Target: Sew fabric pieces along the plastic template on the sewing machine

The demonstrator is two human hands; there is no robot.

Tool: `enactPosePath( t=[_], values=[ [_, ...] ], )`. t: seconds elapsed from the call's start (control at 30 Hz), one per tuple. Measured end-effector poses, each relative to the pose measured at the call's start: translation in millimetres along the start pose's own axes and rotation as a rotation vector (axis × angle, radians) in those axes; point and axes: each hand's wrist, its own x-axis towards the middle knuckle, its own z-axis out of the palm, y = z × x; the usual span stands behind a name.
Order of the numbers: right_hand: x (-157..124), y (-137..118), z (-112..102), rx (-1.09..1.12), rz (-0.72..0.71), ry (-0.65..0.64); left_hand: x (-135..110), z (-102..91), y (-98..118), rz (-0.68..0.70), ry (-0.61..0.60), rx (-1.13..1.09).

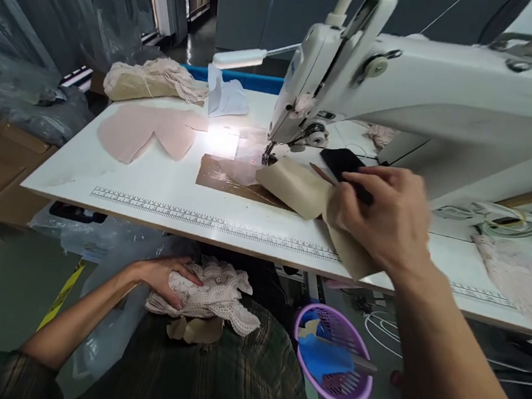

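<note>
My right hand [382,213] rests on the white sewing table [153,180], fingers closed on a beige fabric piece [296,187] whose front end lies near the needle of the white sewing machine [404,81]. The fabric trails off the table edge beneath that hand. Just beyond its fingers lies a black phone-like object [342,162]. Down in my lap, my left hand [161,277] grips a bundle of cream lace [214,296] with beige pieces under it.
Pink cut fabric pieces [144,129] and a tied lace bundle [152,81] lie at the table's far left. A ruler strip [197,217] runs along the front edge. A purple basket [335,355] holding blue cloth sits below. More pink lace [520,283] lies at right.
</note>
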Motion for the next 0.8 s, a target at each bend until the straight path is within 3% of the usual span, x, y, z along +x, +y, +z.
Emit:
enactPosePath(
  t=[0.07, 0.17, 0.3, 0.37, 0.47, 0.63, 0.8],
  values=[
    [-11, -12, -18, 0.08, -0.049, 0.116, -1, -0.8, 2, -0.01, -0.002, 0.006],
    [-30, -35, -46, 0.219, -0.102, 0.139, -2, -1.2, 7, 0.013, 0.037, -0.017],
    [-59, -70, -57, 0.479, -0.129, -0.121, -5, -0.4, 13, 0.068, 0.086, -0.073],
    [-75, -87, -41, 0.738, -0.216, -0.314, -6, 0.6, 13, 0.052, 0.108, -0.075],
    [-97, -104, 3, 0.992, -0.25, -0.577, -7, 2.5, 12, 0.053, 0.126, -0.075],
    [-117, -106, 71, 0.879, -0.184, -0.781, -9, 6.0, 8, 0.087, 0.131, -0.086],
    [-117, -103, 100, 0.778, -0.11, -0.838, -12, 8.4, 6, 0.006, 0.18, -0.065]
  ],
)
